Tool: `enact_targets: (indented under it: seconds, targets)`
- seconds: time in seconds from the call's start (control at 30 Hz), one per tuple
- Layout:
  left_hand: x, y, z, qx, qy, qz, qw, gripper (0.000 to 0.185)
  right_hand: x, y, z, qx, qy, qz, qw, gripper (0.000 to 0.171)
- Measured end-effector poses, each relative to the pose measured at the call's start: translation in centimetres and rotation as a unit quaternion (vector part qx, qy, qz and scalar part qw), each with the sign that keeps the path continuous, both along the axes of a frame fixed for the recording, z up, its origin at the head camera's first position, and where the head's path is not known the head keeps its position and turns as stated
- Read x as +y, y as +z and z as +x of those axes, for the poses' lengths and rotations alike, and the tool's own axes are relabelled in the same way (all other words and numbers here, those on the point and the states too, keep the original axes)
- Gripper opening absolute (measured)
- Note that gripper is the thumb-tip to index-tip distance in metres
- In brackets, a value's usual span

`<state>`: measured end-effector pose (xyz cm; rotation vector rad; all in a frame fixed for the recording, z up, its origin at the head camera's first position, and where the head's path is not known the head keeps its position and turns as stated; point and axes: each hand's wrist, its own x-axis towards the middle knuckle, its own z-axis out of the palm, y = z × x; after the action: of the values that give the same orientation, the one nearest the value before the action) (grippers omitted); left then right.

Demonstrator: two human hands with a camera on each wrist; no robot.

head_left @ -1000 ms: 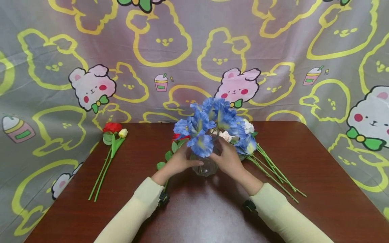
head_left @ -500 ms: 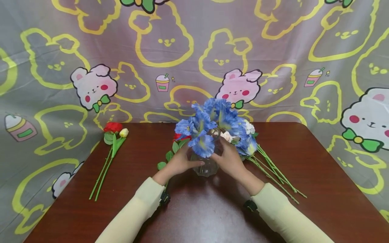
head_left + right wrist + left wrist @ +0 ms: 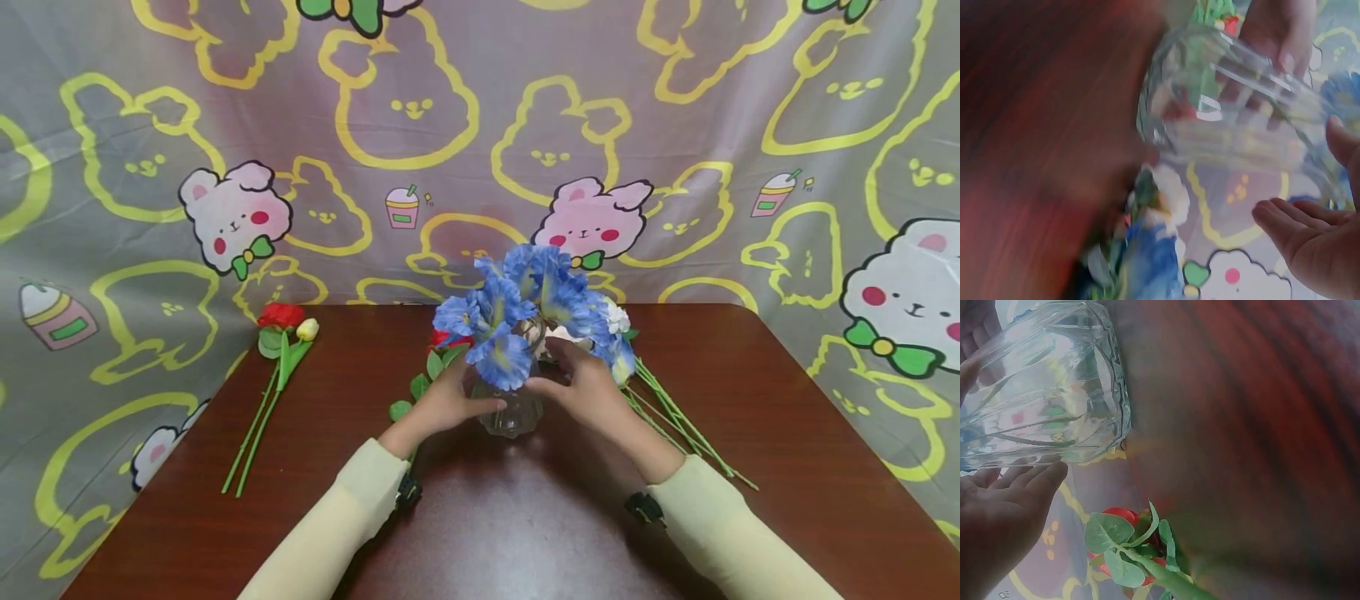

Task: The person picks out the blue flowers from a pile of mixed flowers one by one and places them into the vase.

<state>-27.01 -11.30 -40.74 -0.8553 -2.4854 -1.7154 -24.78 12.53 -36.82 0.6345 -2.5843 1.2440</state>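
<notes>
Left of the clear ribbed glass vase (image 3: 512,410), a red rose and a pale tulip bud on long green stems (image 3: 272,367) lie on the dark red-brown tabletop (image 3: 480,517). At the vase, mid-tabletop and filled with blue fabric flowers (image 3: 517,312), the left hand (image 3: 442,402) rests relaxed fingers on the glass; steadying should stay low on the wall. Right of the vase, the right hand (image 3: 588,385) hovers open just off it, near loose blue and white stems (image 3: 675,421); gentle nudges suit the top-heavy bunch.
</notes>
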Motion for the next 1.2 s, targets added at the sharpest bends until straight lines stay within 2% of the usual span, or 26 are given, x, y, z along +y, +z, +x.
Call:
enact_targets:
  seconds: [0.23,0.4,0.57,0.8,0.83,0.93,1.03,1.07,1.2]
  targets:
    - [0.1,0.1,0.2,-0.018,0.026,-0.025,0.9992,0.098,3.8,1.6,0.3,-0.052,-0.028,0.035,0.998,0.055]
    - [0.0,0.0,0.1,-0.016,0.021,-0.020,0.9995,0.097,6.3,2.8,0.8,-0.058,-0.048,0.066,0.995,0.048]
    - [0.0,0.0,0.1,-0.015,0.022,-0.026,0.9993,0.097,8.3,3.3,0.9,-0.064,-0.071,0.107,0.990,0.050]
    - [-0.1,0.2,0.3,-0.020,0.030,-0.037,0.9987,0.098,10.6,2.6,0.6,-0.095,-0.081,0.168,0.978,0.046]
    - [0.0,0.6,0.7,-0.024,0.030,-0.036,0.9986,0.097,10.8,2.4,0.6,-0.101,-0.080,0.176,0.976,0.043]
    - [0.0,0.7,0.7,-0.028,0.031,-0.038,0.9984,0.098,11.4,1.8,0.4,-0.119,-0.071,0.199,0.970,0.033]
    - [0.0,0.7,0.7,-0.031,0.030,-0.040,0.9983,0.099,11.8,1.1,0.3,-0.140,-0.068,0.215,0.964,0.027]
    - [-0.1,0.3,0.4,-0.031,0.031,-0.042,0.9981,0.099,11.9,1.0,0.2,-0.146,-0.067,0.220,0.962,0.025]
    - [-0.2,0.3,0.4,-0.039,0.033,-0.047,0.9976,0.101,12.2,0.3,0.0,-0.157,-0.066,0.227,0.959,0.018]
